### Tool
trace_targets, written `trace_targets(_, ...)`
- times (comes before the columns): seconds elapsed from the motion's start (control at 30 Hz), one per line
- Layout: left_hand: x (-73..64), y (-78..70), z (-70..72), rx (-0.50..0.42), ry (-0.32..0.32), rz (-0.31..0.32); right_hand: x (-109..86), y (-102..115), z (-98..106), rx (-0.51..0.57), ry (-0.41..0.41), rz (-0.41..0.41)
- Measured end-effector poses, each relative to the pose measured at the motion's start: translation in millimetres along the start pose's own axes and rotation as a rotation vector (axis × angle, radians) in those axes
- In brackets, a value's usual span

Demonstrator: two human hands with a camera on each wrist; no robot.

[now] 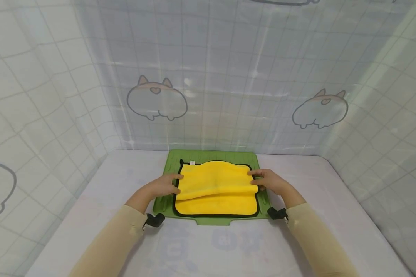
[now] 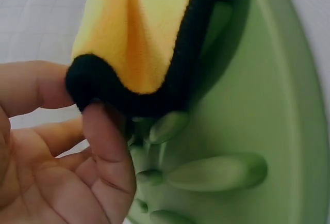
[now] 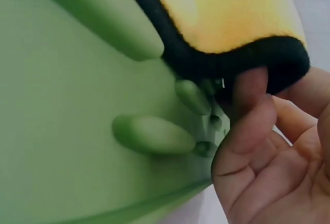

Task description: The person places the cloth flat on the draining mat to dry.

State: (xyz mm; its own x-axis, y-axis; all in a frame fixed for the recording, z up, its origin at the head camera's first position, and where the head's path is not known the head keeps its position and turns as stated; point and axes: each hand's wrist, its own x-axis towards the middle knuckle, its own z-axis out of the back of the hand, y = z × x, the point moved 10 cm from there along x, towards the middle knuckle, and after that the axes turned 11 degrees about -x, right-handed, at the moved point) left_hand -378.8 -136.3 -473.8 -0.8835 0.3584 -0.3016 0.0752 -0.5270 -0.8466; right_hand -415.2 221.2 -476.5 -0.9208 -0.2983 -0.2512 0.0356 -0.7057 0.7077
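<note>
A yellow cloth (image 1: 215,206) with black edging lies on a green ridged tray (image 1: 213,222) in the head view. Its middle is raised in a fold that runs from side to side. At the left edge my left hand (image 1: 162,185) pinches the cloth; in the left wrist view thumb and fingers grip the black border (image 2: 95,82), lifted off the tray. My right hand (image 1: 272,182) holds the opposite edge. In the right wrist view its thumb is partly hidden under the curled black border (image 3: 247,59), with a finger on the outer side.
The tray sits on a white table (image 1: 124,169) against a back wall (image 1: 235,92) covered in a grid pattern with cartoon animals. Similar walls rise at left and right. Rounded green ribs (image 2: 221,172) stand up from the tray. Black wrist mounts (image 1: 155,220) are near both sleeves.
</note>
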Motion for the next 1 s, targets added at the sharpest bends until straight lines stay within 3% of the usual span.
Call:
trace_targets(0.2, 5.1, 1.6, 4.5, -0.027, -0.006, -0.015, 2.0, 5.2, 3.1, 0.001, 0.018, 0.03)
trace_targets(0.33, 11.6, 1.1, 9.0, -0.04, -0.024, -0.02, 10.7, 3.4, 7.7, 0.015, 0.002, 0.004)
trace_targets(0.53, 23.9, -1.8, 16.0, -0.006, -0.053, -0.032, 25.2, 2.0, 8.0, 0.044, -0.005, -0.028)
trace_targets(0.73, 34.6, -6.0, 21.4, 0.017, -0.08, -0.074, 30.7, 11.9, 6.9, 0.021, 0.002, 0.003)
trace_targets(1.0, 38.4, -8.6, 26.7, 0.084, -0.129, -0.11, 31.9, 16.2, 13.8, -0.04, -0.034, 0.008)
